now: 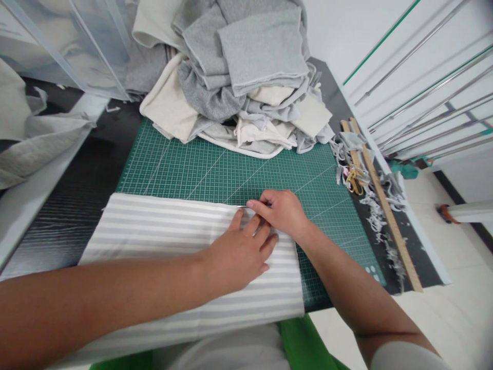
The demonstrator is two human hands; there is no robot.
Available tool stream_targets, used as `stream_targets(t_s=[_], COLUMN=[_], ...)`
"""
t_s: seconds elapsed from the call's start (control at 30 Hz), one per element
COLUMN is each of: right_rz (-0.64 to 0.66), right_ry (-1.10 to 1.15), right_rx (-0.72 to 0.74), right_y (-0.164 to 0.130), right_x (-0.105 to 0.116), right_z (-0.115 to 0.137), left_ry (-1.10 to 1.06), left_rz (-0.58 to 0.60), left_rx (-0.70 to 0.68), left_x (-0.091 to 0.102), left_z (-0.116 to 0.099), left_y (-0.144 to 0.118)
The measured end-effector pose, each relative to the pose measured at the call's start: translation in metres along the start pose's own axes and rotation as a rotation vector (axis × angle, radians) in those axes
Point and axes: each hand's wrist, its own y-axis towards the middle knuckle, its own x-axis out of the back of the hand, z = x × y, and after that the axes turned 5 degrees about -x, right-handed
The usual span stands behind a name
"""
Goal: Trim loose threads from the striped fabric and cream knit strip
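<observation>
A white and grey striped cloth (154, 228) lies on a green cutting mat (185, 164), with its near part hanging down toward my body. My left hand (241, 257) rests on the cloth with its fingers spread, close to the far edge. Just beyond it, my right hand (283, 213) is closed in a pinch at that same edge. From the right fingers a thin, shiny metal tip (243, 207) sticks out to the left along the cloth's edge. The rest of this slim tool is hidden in the hand, so its kind is unclear.
Behind the mat stands a heap of grey and cream fabric pieces (262, 51). Wooden strips (393, 221), gold-handled scissors (353, 181) and fabric scraps (373, 213) line the table's right side. Translucent bins (92, 46) are at the back left, metal rods (419, 108) at the right wall.
</observation>
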Motion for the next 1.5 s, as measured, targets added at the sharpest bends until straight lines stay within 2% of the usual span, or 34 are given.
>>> stream_targets(t_s=[0.93, 1.5], right_rz=[-0.032, -0.017], right_ry=[-0.041, -0.023], right_rx=[0.02, 0.026], right_y=[0.0025, 0.0003], right_x=[-0.0042, -0.0021], right_z=[0.0051, 0.0056], left_ry=[0.006, -0.007], left_rz=[0.006, 0.046], left_rx=[-0.002, 0.054], left_x=[0.0019, 0.005], left_z=[-0.0004, -0.0035], left_y=[-0.0006, -0.0075])
